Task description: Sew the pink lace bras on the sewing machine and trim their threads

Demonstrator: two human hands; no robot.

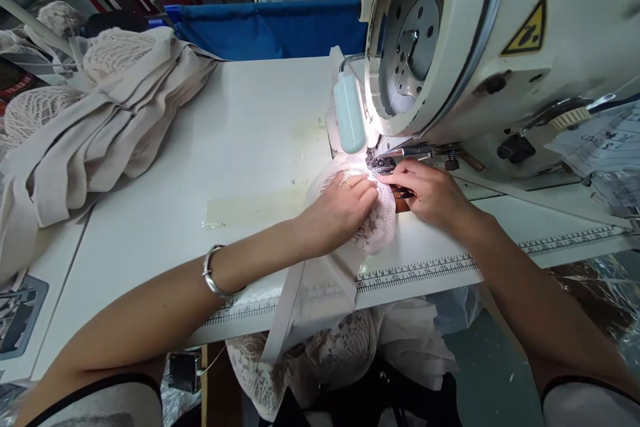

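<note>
A pale pink lace piece [376,230], rounded at its lower end, lies under the sewing machine's presser foot [384,164]. My left hand [340,210] rests on it from above, palm down and fingers stretched towards the foot, a ring on one finger. At the foot's right side my right hand [425,190] has thumb and index finger pinched at the lace edge. Its other fingers curl beneath, partly hidden. From the lace, a plain light fabric band [320,290] hangs over the table's front edge. The needle itself is hard to make out.
The sewing machine head [480,33] fills the upper right, with a pale green lamp [349,113] beside its needle area. Piled light fabric [115,107] and lace lie at left. A ruler tape [420,273] runs along the front edge. More lace [345,347] lies below it.
</note>
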